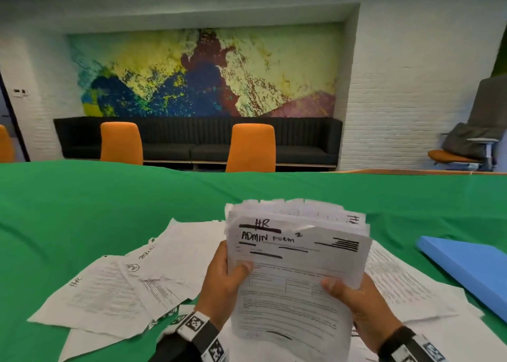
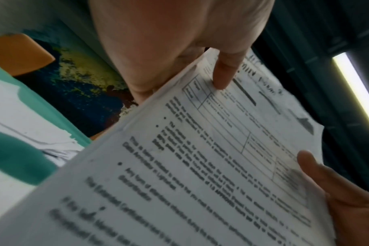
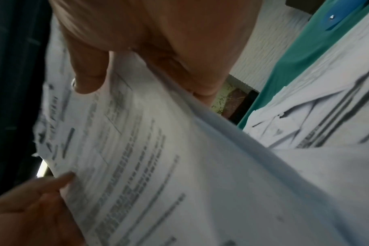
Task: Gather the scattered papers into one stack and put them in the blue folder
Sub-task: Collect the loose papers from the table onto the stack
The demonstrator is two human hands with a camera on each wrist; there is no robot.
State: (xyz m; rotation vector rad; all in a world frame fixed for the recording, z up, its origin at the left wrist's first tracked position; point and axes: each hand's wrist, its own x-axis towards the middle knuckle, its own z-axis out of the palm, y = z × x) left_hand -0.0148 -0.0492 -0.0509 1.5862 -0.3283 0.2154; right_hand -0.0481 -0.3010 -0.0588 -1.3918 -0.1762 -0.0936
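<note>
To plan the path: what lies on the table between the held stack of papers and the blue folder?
In the head view, loose papers cover the green cloth between the stack and the blue folder.

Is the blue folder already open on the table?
No, the blue folder lies closed on the green table, to the right of the stack of papers that both hands hold.
</note>
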